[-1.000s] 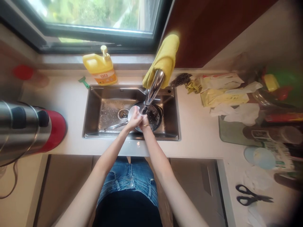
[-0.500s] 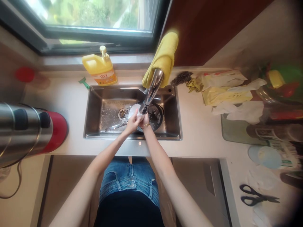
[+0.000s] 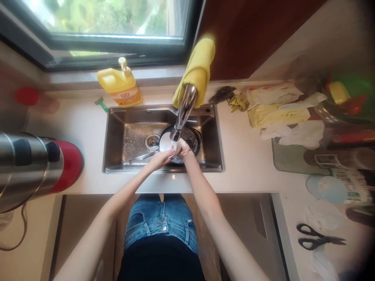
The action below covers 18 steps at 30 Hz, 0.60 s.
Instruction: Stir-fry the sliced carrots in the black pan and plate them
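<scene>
Under the spout of the chrome faucet (image 3: 186, 105), both hands hold a round white dish (image 3: 165, 143); whether it is a plate or a shallow bowl I cannot tell. My left hand (image 3: 165, 156) grips its near edge, thumb over the rim. At its right side, my right hand (image 3: 184, 148) is closed around the edge, with some fingers hidden. Below the hands, a dark frying pan (image 3: 193, 142) with suds in it lies in the steel sink (image 3: 117, 132). A metal handle (image 3: 142, 157) points left from the pan's side.
A yellow towel (image 3: 197, 70) wraps the faucet. Behind the sink stand a yellow detergent bottle (image 3: 123, 88) and a green peeler (image 3: 102, 104). A red-and-steel appliance (image 3: 67, 164) is at left. Packets (image 3: 281, 111), a scouring pad (image 3: 223, 95) and scissors (image 3: 318, 237) lie at right.
The white dish has turned and come more level under the spout, showing more of its surface. My hands have shifted slightly lower and farther apart around its edge.
</scene>
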{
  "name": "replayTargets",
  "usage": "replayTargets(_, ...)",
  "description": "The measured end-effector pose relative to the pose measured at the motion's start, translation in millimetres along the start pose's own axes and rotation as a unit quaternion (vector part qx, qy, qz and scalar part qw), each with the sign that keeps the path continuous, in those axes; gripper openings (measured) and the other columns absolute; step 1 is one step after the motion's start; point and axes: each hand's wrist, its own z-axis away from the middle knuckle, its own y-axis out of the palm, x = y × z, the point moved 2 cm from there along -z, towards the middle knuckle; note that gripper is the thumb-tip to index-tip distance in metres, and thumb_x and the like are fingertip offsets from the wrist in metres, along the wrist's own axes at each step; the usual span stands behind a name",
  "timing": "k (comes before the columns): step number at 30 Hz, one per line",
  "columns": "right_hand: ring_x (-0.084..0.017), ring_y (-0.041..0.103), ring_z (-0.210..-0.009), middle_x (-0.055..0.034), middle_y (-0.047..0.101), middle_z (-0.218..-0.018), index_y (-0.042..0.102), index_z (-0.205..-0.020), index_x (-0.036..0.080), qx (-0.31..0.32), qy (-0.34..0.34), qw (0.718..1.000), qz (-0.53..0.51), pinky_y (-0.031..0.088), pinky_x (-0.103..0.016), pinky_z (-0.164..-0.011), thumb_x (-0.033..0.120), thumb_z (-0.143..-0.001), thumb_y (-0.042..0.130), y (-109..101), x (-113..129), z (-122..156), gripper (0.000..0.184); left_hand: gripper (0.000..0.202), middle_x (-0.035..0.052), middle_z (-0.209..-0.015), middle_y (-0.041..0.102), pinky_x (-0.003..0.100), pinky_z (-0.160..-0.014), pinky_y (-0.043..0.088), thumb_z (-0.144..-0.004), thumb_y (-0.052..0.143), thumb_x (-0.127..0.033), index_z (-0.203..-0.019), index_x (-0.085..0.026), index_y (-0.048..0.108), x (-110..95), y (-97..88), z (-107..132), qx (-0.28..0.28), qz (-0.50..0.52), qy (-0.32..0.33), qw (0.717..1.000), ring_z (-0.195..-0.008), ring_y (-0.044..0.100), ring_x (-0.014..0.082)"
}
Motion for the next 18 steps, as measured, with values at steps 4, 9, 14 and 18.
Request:
replayTargets(4, -0.022, 0.062, -0.079, -0.006, 0.06, -0.063, 0.056, -0.069, 0.019, 0.009, -0.029, 0.999, 0.045, 0.054, -0.036, -0.072, 0.053, -0.089, 0.04, -3.3, -7.7, 9.7, 0.041, 0.072, 0.0128, -0.128, 0.063, 0.042, -0.102, 0.043, -0.079, 0.065, -0.036, -0.144, -0.014, 0.043, -0.5, -4.3, -1.2, -0.044, 0.104, 0.014, 0.994, -0.116, 0.06, 0.0284)
replayTargets(9, -0.023, 0.059, -0.106, -0.0072, 0.069, -0.091, 0.065, -0.088, 0.022, -0.046, -0.199, 0.963, 0.178, 0.046, -0.039, -0.094, 0.047, -0.088, 0.041, 5.4, -13.4, 18.9, 0.034, 0.074, 0.0169, -0.124, 0.064, 0.042, -0.098, 0.046, -0.069, 0.076, -0.039, -0.134, -0.01, 0.053, -22.1, -11.5, -19.8, -0.099, 0.316, -0.016, 0.943, -0.111, 0.061, 0.0288)
replayTargets(14, -0.025, 0.061, -0.101, -0.0059, 0.07, -0.09, 0.068, -0.091, 0.023, 0.037, -0.179, 0.948, 0.259, 0.048, -0.039, -0.091, 0.038, -0.073, 0.067, 10.6, -0.8, 11.2, 0.024, 0.056, 0.0113, -0.099, 0.073, 0.033, -0.086, 0.049, -0.06, 0.082, -0.035, -0.109, -0.011, 0.068, -21.0, -21.6, -18.7, -0.078, 0.359, -0.056, 0.928, -0.092, 0.066, 0.0224)
replayTargets(18, -0.023, 0.065, -0.084, -0.0046, 0.067, -0.072, 0.065, -0.083, 0.018, 0.029, -0.127, 0.971, 0.199, 0.053, -0.036, -0.075, 0.052, -0.079, 0.057, -0.4, 1.4, 8.1, 0.035, 0.073, 0.0089, -0.093, 0.073, 0.03, -0.077, 0.048, -0.055, 0.084, -0.035, -0.12, -0.012, 0.063, -14.0, -23.5, -17.8, -0.123, 0.423, -0.101, 0.892, -0.082, 0.066, 0.0201)
